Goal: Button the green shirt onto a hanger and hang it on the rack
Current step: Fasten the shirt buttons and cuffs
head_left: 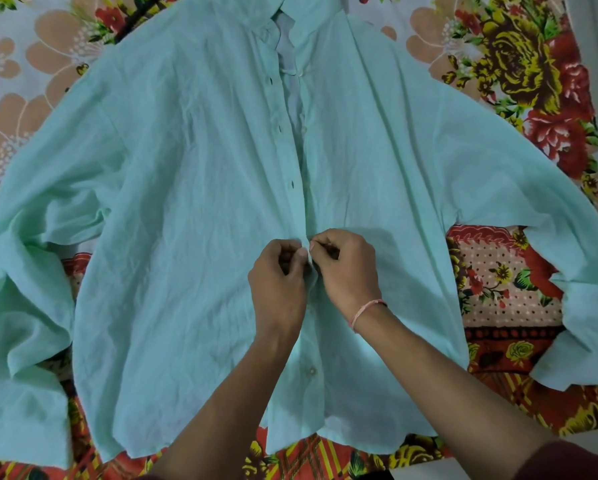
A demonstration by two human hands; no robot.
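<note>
A pale green long-sleeved shirt (pixel 186 202) of crinkled fabric lies front-up, sleeves spread, on a bed covered by a red, yellow and peach floral sheet (pixel 519 74). Both hands meet at the shirt's front placket (pixel 296 202). The left hand (pixel 278 271) and right hand (pixel 346 268) each pinch an edge of it, fingertips close together. Above them the placket gapes open towards the collar. Below them the edges lie together and one small button (pixel 312 370) shows. A pink thread bracelet (pixel 367 308) circles the right wrist.
</note>
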